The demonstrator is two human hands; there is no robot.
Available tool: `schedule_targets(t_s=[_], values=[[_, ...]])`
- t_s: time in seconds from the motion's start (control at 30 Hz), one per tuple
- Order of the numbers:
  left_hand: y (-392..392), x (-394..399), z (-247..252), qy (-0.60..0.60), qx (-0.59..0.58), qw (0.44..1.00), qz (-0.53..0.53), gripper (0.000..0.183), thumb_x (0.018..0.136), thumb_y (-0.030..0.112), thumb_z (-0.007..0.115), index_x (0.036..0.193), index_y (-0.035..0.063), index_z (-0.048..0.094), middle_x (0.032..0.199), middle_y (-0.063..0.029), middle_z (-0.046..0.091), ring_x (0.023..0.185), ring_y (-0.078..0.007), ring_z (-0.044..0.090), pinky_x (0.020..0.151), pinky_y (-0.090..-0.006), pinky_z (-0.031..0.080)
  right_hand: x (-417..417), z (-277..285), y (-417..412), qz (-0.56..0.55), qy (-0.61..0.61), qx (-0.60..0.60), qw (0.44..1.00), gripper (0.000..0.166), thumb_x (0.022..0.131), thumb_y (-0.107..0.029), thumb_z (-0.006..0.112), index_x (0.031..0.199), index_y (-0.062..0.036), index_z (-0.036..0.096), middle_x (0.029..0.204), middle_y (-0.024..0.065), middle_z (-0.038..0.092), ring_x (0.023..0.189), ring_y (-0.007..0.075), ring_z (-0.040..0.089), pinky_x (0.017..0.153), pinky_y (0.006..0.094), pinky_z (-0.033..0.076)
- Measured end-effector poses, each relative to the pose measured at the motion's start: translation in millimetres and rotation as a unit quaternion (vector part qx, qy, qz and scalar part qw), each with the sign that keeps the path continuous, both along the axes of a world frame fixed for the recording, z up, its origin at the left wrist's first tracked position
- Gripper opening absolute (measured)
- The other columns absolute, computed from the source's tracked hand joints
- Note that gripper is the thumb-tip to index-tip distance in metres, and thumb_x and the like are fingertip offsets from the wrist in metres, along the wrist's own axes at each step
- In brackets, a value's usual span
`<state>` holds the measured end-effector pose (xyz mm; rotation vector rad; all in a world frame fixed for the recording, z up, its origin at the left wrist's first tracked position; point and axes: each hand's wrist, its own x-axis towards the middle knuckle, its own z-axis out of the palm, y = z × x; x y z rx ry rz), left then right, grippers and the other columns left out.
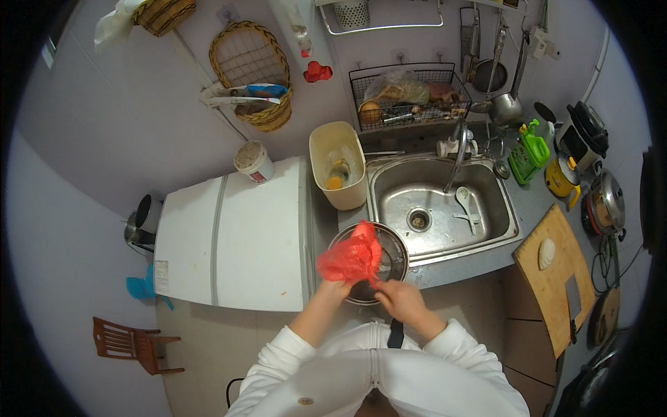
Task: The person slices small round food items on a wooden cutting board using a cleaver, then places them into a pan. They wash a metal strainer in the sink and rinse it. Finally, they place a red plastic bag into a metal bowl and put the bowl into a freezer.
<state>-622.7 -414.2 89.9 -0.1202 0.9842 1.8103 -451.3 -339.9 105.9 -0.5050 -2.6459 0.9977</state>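
A thin red plastic bag (349,258) is in my hands above a round stainless steel basin (400,245) at the counter's front edge. My left hand (337,288) supports the bag from below; the bag hides most of its fingers, and I cannot tell whether they are inside or under it. With its fingertips my right hand (404,302) pinches a strip of the bag on the right side. What the bag contains, if anything, is hidden.
Right of the basin, the steel sink (396,242) holds white spoons (465,208). A cream bin (320,177) stands behind it. White dough (546,254) and a knife (573,299) lie on a wooden cutting board (542,297). A white refrigerator (255,245) stands left.
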Motion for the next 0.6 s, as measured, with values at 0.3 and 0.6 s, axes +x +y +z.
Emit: schedule_targets(t_s=[0.3,0.6], values=[[9.8,15.2,5.5,-0.064,0.004,0.987,0.144,0.024,0.085,0.021,0.052,0.105,0.0067,0.053,0.105,-0.009,0.056,0.091,-0.0221,0.058,0.079,-0.0347,0.049,-7.1,-12.2,-28.1,0.13,-0.08,-0.008,0.988,0.048,0.077,-0.024,0.057,0.12,-0.0078,0.042,0.077,0.0115,0.056,0.07,0.0306,0.057,0.059,0.0392,0.047],[-0.1,10.6,46.8,0.092,0.038,0.994,-0.051,0.025,0.085,0.016,0.052,0.106,0.0017,0.052,0.104,-0.0095,0.056,0.089,-0.021,0.058,0.077,-0.0359,0.049,-26.8,31.0,28.6,0.028,0.122,-0.308,0.943,0.033,0.073,-0.013,0.066,0.104,-0.0035,0.057,0.086,0.0046,0.058,0.064,0.0083,0.051,0.06,0.0221,0.043]])
